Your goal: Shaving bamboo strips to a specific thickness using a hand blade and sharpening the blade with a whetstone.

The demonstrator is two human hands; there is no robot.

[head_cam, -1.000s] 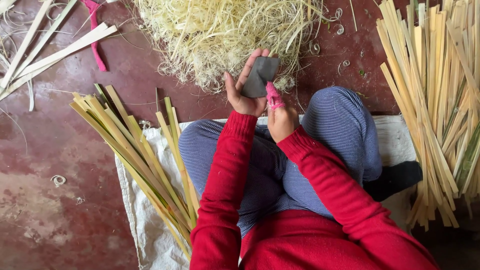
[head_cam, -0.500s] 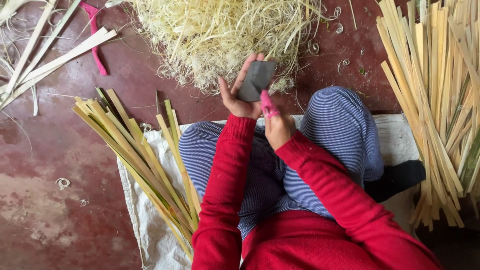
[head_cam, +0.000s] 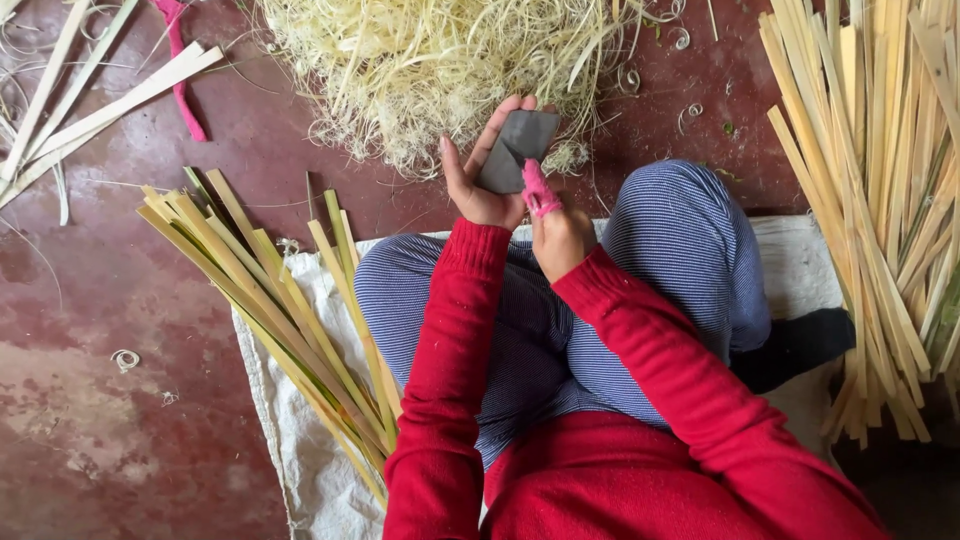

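— Two bundles of split bamboo flank the sitter. What sits far left of frame?

— Upper left: loose pale strips (head_cam: 95, 105) on the red floor (head_cam: 110, 330), a pink cloth strip (head_cam: 180, 70) among them. Lower, left of centre: a fan of yellow-green bamboo slats (head_cam: 270, 300), partly resting on a white woven sack (head_cam: 290, 430), touching the blue striped knee.

— Top centre?

— A heap of pale shavings (head_cam: 430, 70), fine and curly, just above the hands.

— Hands?

— Left hand (head_cam: 480, 170), palm up, fingers spread, cradles a dark grey flat stone (head_cam: 515, 150) at centre frame, just below the heap. Right hand (head_cam: 560, 235) is curled narrow just beside it; one finger wrapped in a pink binding (head_cam: 538, 192) presses against the stone's lower edge. Cannot tell whether that hand grips anything. Both sleeves red.

— Right side?

— A big stack of longer bamboo slats (head_cam: 880, 200) runs down the right edge, with a dark sock (head_cam: 800, 345) just beside its lower part.
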